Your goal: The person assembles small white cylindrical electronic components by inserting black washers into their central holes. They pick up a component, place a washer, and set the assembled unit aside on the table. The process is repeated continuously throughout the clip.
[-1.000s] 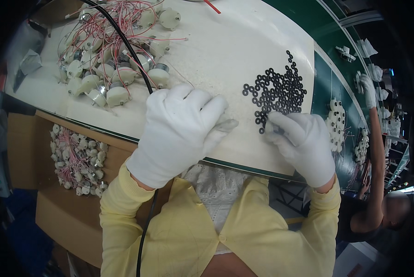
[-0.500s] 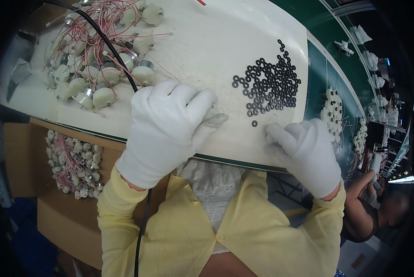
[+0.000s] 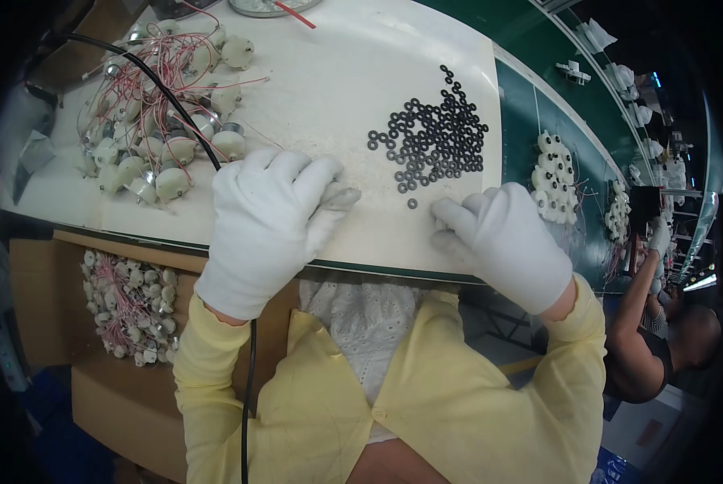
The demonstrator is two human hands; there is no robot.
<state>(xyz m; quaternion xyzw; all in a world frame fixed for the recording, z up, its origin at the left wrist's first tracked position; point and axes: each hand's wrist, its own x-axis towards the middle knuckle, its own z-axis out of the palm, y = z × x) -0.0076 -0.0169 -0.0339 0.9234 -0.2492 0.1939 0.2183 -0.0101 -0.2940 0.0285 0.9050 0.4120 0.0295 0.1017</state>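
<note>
My left hand (image 3: 268,222), in a white glove, hovers over or rests at the near edge of the white worktable. Its fingers curl in and meet the thumb, whose tip is grey with dirt; whatever they hold is hidden. A black cable (image 3: 176,109) runs behind this hand and comes out below the wrist. My right hand (image 3: 510,242), gloved too, has its fingers bent together near the edge, and I cannot make out anything in them. Closest to it is a loose dark ring (image 3: 412,204), just short of a spread of small black rings (image 3: 438,137).
Small white-capped motors (image 3: 160,145) with red and white wires lie heaped at the left. A cardboard box (image 3: 127,395) below holds more of them. White parts with dark centres (image 3: 555,179) stand on a green surface at the right. Another person (image 3: 639,355) sits beyond.
The whole view has shifted, so the table's contents appear further left. Both hands stay curled in nearly the same places over the table.
</note>
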